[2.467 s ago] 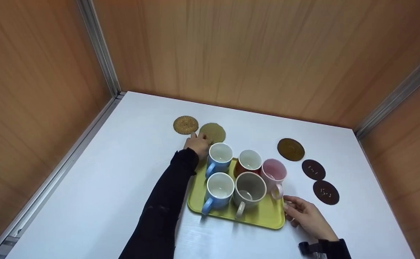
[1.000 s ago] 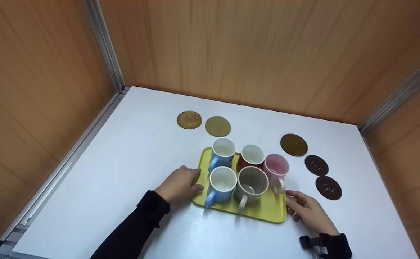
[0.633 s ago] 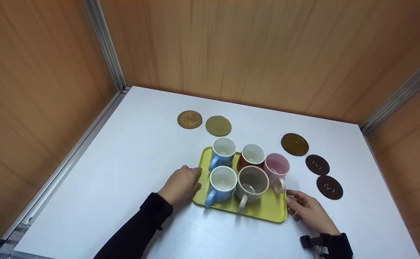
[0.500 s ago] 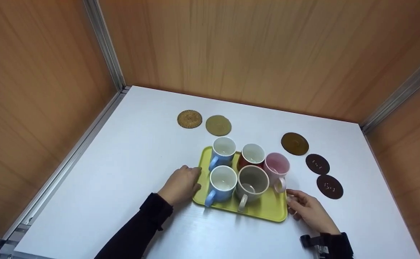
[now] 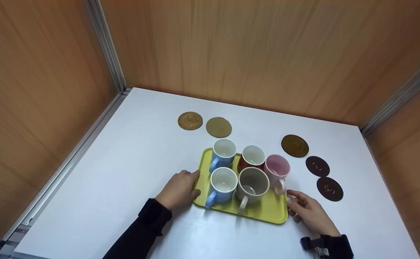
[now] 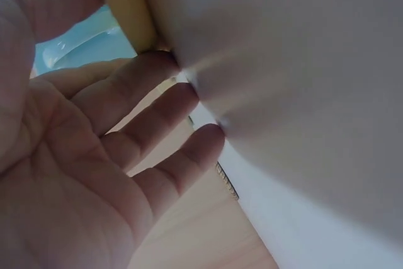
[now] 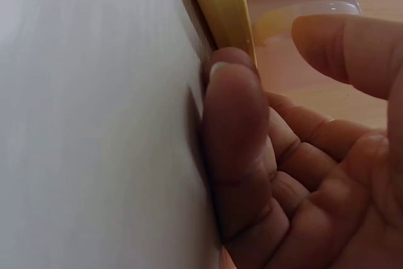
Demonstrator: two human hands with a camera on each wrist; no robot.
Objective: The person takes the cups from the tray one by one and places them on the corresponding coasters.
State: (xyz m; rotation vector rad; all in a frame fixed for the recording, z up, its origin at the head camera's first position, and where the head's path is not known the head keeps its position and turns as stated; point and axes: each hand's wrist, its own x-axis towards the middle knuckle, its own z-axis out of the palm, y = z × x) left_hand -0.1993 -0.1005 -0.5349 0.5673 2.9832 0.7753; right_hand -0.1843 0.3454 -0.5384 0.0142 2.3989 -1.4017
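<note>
A yellow tray (image 5: 271, 210) lies on the white table, carrying several upright mugs. Two are light blue, a front blue mug (image 5: 221, 192) and a rear blue mug (image 5: 221, 154); with them stand a red mug (image 5: 244, 162), a pink mug (image 5: 276, 171) and a grey mug (image 5: 253, 190). At the tray's left edge is my left hand (image 5: 178, 190), its thumb against the yellow rim (image 6: 129, 4) and other fingertips on the table. My right hand (image 5: 310, 212) meets the right edge. There, fingertips tuck close below the rim (image 7: 223, 4), and the thumb stays apart from it.
Behind the tray lie a woven coaster (image 5: 190, 121) and an olive coaster (image 5: 218, 127). To the right are a brown coaster (image 5: 294, 145) and two dark coasters, the upper dark coaster (image 5: 317, 166) and lower dark coaster (image 5: 330, 189). Wood-grain panels (image 5: 245, 54) enclose the table.
My left hand has come back from near the olive coaster to the tray's left edge, lately shifting slightly there. The right hand stays at the right edge; tray and mugs keep their places.
</note>
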